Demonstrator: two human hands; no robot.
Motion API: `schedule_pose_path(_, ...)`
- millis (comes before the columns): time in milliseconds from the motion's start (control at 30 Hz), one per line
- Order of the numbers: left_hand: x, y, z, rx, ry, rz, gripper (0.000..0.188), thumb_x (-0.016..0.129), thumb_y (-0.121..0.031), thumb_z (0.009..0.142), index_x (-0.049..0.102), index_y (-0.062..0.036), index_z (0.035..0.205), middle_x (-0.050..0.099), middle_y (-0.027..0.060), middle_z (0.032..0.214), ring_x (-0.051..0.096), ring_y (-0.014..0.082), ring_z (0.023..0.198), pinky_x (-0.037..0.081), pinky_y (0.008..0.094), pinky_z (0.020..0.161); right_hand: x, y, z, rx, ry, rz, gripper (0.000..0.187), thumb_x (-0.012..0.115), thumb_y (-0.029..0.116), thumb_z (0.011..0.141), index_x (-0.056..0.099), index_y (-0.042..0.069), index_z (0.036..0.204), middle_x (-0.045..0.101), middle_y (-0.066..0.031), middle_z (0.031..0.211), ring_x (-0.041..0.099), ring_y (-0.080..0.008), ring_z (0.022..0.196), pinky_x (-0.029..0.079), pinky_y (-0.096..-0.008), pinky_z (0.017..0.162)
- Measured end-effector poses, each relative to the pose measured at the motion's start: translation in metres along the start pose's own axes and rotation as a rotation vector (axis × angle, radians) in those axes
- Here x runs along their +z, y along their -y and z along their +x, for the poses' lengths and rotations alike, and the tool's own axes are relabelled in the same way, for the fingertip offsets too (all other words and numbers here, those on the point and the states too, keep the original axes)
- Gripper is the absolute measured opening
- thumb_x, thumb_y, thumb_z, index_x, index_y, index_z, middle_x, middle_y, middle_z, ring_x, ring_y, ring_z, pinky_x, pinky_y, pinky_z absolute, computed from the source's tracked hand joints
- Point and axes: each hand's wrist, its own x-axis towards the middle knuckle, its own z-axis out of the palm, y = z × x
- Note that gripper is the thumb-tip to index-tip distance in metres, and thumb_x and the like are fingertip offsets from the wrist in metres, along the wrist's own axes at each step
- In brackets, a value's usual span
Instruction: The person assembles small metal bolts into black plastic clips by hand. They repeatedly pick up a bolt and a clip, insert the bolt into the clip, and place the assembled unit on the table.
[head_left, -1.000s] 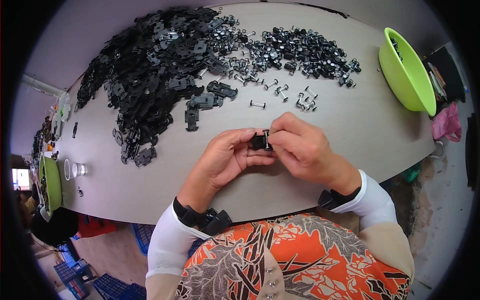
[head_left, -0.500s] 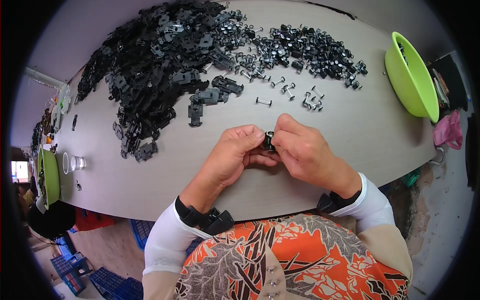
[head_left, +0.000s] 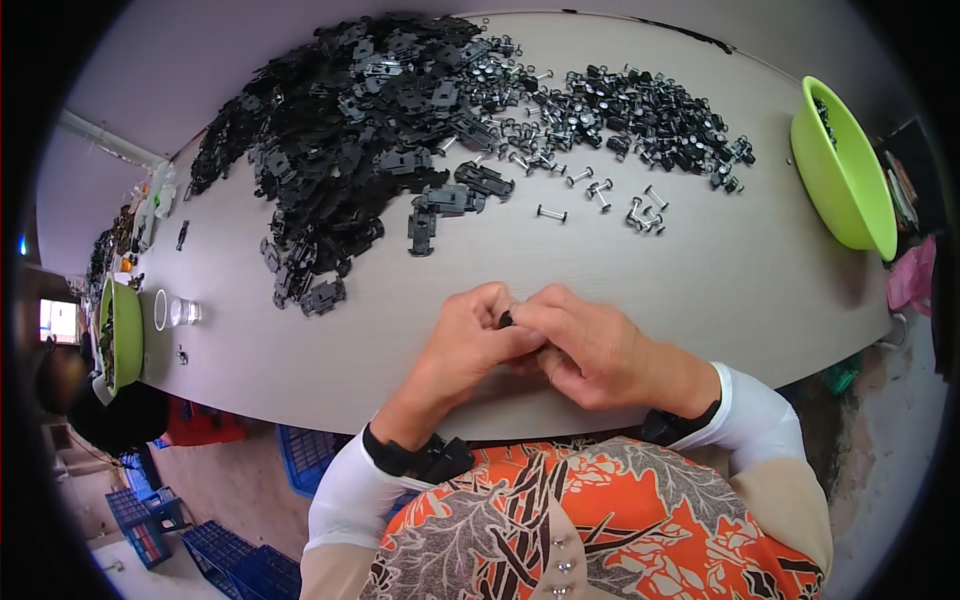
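Observation:
My left hand (head_left: 465,345) and my right hand (head_left: 590,345) meet over the near part of the table, fingertips pressed together. Between them is a small black plastic part (head_left: 505,319); only a bit shows, as my fingers and thumbs cover the rest. Both hands are closed on it. Beyond them lie loose wheel axles (head_left: 552,214), short metal rods with a small black wheel at each end. A few dark grey toy car chassis (head_left: 447,200) lie at the near edge of a large heap of chassis (head_left: 330,130).
A pile of wheel axles and small wheels (head_left: 650,115) spreads across the far middle. At the right edge stands a lime green basin (head_left: 845,185), with another green basin (head_left: 126,335) at the far left. A clear plastic cup (head_left: 180,312) lies near that one. Blue crates (head_left: 215,560) sit below the table.
Both hands have come slightly nearer to my body and turned inward, closing over the black part, which showed more before. The whole view has shifted a little, with the table's things appearing farther right.

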Motion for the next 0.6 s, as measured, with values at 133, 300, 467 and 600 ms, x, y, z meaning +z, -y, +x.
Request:
schedule_pose_path(133,-0.011,-0.011,-0.041,0.066,-0.160,0.053,0.024,0.066,0.003,0.075,0.044,-0.0046,0.073,0.060,0.0099,0.076,0.061,0.0140,0.059,0.050,0.0242,0.051,-0.013,-0.003,-0.001,0.128,0.126,0.130,0.043,0.058,-0.007,0.070,0.052,0.005,0.112,0.055,-0.0128,0.102,0.061,-0.0316,0.078,0.051,-0.0378,0.062)
schedule_pose_path(300,-0.049,-0.013,-0.131,0.141,-0.449,0.039,0.027,0.068,0.005,0.070,0.043,-0.0048,0.071,0.061,0.0139,0.079,0.062,0.0156,0.056,0.050,0.0242,0.049,-0.039,-0.055,0.007,0.183,0.022,-0.346,0.029,0.057,-0.005,0.072,0.058,0.005,0.098,0.055,-0.0132,0.107,0.060,-0.0310,0.088,0.051,-0.0383,0.069)
schedule_pose_path(467,-0.086,-0.005,-0.218,-0.184,-0.649,0.293,0.021,0.073,0.001,0.068,0.053,0.0017,0.074,0.063,0.0118,0.074,0.061,0.0134,0.057,0.050,0.0234,0.054,-0.034,-0.079,0.025,0.161,0.087,-0.552,0.016,0.059,-0.002,0.074,0.060,0.004,0.089,0.056,-0.0122,0.098,0.058,-0.0306,0.089,0.050,-0.0405,0.068)
schedule_pose_path(600,-0.095,-0.011,-0.225,-0.300,-0.715,1.043,0.013,0.072,-0.003,0.071,0.066,0.0028,0.080,0.062,0.0058,0.064,0.056,0.0090,0.057,0.044,0.0237,0.054,-0.035,-0.072,0.022,0.306,0.185,-0.501,0.010,0.062,0.002,0.074,0.060,0.002,0.083,0.055,-0.0132,0.087,0.058,-0.0340,0.080,0.047,-0.0441,0.065)
